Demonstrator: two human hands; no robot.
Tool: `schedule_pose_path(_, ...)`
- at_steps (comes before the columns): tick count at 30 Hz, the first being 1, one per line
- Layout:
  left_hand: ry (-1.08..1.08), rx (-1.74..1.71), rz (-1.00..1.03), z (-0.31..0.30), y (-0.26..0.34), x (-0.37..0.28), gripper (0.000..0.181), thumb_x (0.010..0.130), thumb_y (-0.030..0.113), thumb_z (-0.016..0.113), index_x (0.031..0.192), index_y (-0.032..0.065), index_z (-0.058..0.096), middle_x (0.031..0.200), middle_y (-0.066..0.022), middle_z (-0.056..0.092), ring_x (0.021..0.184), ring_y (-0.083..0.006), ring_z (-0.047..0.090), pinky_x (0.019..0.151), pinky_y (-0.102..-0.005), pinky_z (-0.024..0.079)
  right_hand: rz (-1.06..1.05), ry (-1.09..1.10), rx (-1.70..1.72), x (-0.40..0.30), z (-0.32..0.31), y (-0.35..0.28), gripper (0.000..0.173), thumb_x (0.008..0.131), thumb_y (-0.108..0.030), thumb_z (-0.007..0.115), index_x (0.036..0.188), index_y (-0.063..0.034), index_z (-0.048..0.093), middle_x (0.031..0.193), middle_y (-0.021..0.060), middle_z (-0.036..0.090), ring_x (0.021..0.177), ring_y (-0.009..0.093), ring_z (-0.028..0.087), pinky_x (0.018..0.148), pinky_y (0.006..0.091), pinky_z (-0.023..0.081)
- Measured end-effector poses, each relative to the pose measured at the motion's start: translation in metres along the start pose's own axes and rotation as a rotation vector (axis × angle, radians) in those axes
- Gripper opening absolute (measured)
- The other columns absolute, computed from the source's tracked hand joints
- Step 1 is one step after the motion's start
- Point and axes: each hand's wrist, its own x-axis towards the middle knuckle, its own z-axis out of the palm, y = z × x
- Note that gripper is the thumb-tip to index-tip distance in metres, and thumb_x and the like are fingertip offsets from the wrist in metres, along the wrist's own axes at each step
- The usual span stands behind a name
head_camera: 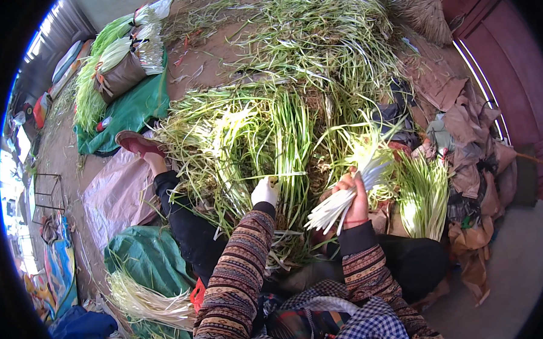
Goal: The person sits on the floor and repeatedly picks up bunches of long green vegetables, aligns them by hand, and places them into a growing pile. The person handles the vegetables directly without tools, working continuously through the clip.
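My left hand [264, 192], in a white glove, touches the lower part of a heap of long green leafy stalks [290, 141] lying between my legs. Its fingertips are partly hidden, and I cannot tell if they grip a stalk. Bare, my right hand [355, 200] is closed around a bunch of pale stalks [332, 210]. Their white ends point down to the left and their yellow-green leaves fan out above the hand. Just right of that hand, a bundle of green-white stalks [423, 199] lies beside my bent leg.
A larger pile of stalks [315, 35] lies farther back. Tied bundles [116, 53] rest on a green sheet [137, 105] at upper left. More pale stalks [150, 297] lie on green cloth at lower left. Crumpled brown bags [470, 147] and a straw broom [424, 17] are at right, by a red door [517, 63].
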Motion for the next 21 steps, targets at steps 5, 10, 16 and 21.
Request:
schedule_pose_path(5,-0.002,0.071,-0.038,0.011,0.006,0.016,0.016,0.074,0.026,0.061,0.08,0.012,0.061,0.077,-0.0102,0.061,0.073,-0.0259,0.059,0.066,-0.0343,0.046,0.158,0.033,-0.084,0.004,-0.004,0.017,0.025,0.079,-0.024,0.063,0.095,-0.0146,0.046,0.061,-0.0056,0.037,0.057,0.008,0.042,0.058,0.0285,0.041)
schedule_pose_path(10,0.1,-0.205,-0.02,0.019,-0.012,0.018,0.014,0.073,0.022,0.065,0.075,0.0087,0.062,0.066,-0.009,0.06,0.06,-0.0219,0.058,0.058,-0.0309,0.046,0.188,0.052,-0.205,0.007,-0.008,0.025,0.015,0.082,-0.02,0.058,0.093,-0.0141,0.048,0.062,-0.006,0.037,0.059,0.007,0.04,0.06,0.026,0.039)
schedule_pose_path(16,-0.005,-0.923,-0.194,0.004,-0.02,-0.003,0.007,0.083,0.007,0.055,0.082,0.0003,0.055,0.073,-0.0024,0.059,0.06,-0.0094,0.054,0.055,-0.0234,0.045,0.267,0.1,-0.264,0.007,-0.014,0.037,0.022,0.079,-0.018,0.062,0.096,-0.0102,0.05,0.062,-0.0032,0.041,0.054,0.01,0.044,0.055,0.0279,0.04)
schedule_pose_path(21,-0.092,-1.364,-0.411,-0.02,-0.01,-0.04,0.006,0.082,0.001,0.05,0.077,0.0059,0.048,0.072,-0.0032,0.057,0.062,-0.0128,0.058,0.058,-0.026,0.048,0.217,0.016,-0.471,0.001,-0.022,0.053,0.026,0.077,-0.014,0.064,0.095,-0.0032,0.05,0.066,0.0029,0.05,0.053,0.014,0.051,0.05,0.0284,0.046)
